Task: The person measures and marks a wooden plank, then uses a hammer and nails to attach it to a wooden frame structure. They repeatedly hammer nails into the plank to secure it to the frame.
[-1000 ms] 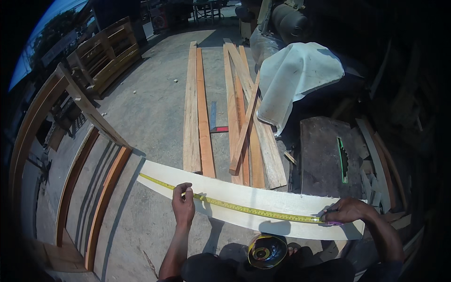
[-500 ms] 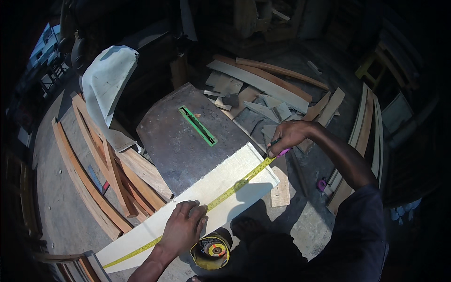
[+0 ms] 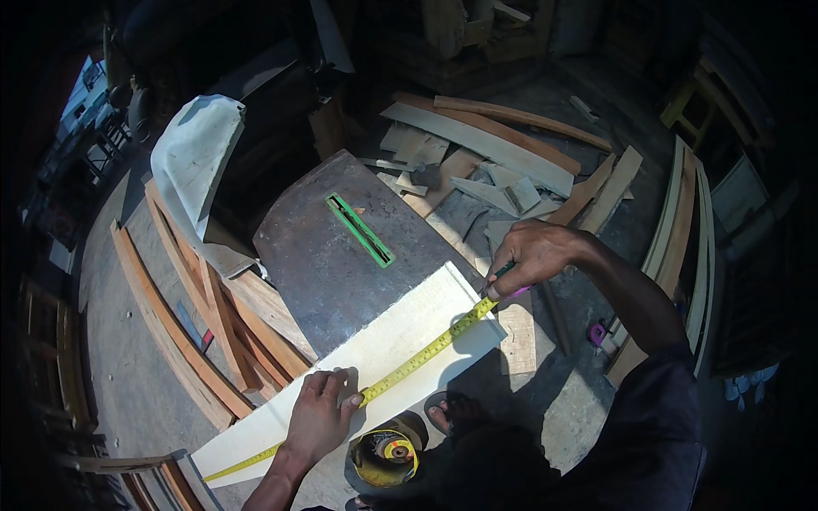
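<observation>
A long cream-coloured board (image 3: 407,334) slants from the lower left to the middle. The yellow tape of a tape measure (image 3: 426,351) runs along it. My left hand (image 3: 322,417) lies over the board and tape, palm down, with its fingers stretched and its thumb apart at the tape's edge. At the board's right end, my right hand (image 3: 535,254) is closed, pinching near the end of the tape. A dark green pencil (image 3: 504,270) sticks out between its fingers. Something purple (image 3: 516,293) shows partly beneath that hand; its full shape is hidden.
The board rests against a dark metal saw table (image 3: 349,294) with a green-edged slot (image 3: 360,230). Timber strips (image 3: 175,319) lie at left, offcuts (image 3: 490,192) beyond. A yellow tub (image 3: 385,456) holding a disc stands near my feet. A purple object (image 3: 596,332) lies at right.
My view has shifted slightly. My left hand sits a little further left, its thumb more spread. The pencil in my right hand shows more plainly, and my foot has come into sight.
</observation>
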`<state>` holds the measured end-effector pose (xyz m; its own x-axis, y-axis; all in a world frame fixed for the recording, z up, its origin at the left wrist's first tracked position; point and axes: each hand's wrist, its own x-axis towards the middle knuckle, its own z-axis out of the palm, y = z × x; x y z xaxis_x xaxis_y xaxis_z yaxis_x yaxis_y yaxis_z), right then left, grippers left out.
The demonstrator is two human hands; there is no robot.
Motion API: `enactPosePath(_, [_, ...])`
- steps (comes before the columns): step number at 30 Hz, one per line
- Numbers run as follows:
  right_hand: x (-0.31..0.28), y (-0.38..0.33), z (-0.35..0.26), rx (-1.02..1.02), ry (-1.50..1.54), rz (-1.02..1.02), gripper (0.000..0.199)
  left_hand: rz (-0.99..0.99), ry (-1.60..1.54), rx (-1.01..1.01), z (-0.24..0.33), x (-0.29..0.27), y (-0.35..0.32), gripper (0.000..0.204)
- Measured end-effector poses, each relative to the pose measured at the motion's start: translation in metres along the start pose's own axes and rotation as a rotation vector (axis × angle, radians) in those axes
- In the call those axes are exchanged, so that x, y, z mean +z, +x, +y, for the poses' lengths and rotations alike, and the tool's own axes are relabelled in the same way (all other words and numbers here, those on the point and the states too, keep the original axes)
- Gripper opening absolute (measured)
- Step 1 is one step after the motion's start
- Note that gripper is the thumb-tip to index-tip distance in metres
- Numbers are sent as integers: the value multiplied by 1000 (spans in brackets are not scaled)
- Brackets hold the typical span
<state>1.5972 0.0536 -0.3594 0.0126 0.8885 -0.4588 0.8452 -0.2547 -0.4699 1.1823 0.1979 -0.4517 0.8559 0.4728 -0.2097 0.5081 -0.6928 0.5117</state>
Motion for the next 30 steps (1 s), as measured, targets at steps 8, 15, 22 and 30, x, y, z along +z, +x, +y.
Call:
enactPosePath(8, [49, -63, -53, -84, -73, 75, 34, -330, -58, -75, 30, -14, -39, 50])
enactPosePath(15, [136, -53, -68, -53, 92, -119, 33, -717, 20, -188, 39, -3, -40, 61])
enactPosePath(22, [181, -62, -43, 16, 276, -117, 45, -927, -82, -188, 33, 29, -36, 64])
enactPosePath(30, [286, -53, 64, 358, -215, -37, 51, 15, -299, -12, 12, 35, -37, 27])
